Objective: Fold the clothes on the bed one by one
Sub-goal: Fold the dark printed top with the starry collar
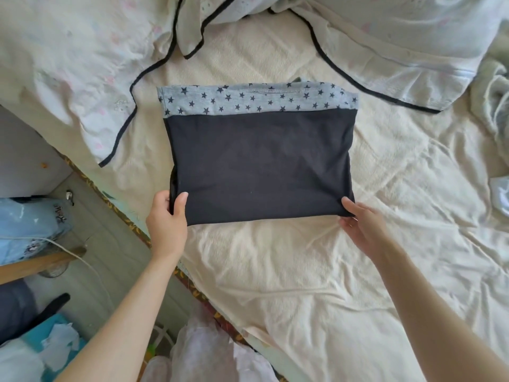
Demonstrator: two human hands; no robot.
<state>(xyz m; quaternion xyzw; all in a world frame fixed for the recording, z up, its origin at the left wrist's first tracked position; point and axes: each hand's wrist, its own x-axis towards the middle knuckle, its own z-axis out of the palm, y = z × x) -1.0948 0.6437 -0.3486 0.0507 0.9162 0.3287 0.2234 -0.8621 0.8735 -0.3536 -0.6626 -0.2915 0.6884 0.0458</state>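
Between my fingertips lies the folded dark garment (259,164); left hand (166,219) pinches its corner, right hand (360,224) too. I'd lift both corners evenly, folding toward the star band (256,102).

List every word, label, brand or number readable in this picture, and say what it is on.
No text can be read.
Dark marks on the light blue fabric at the left edge: too small and blurred to read.
The folded dark garment has a star print only, with no lettering.

A home bedroom: a bed (316,271) under a rumpled cream sheet, black-trimmed quilt (82,64), cluttered floor (115,244) beside it.
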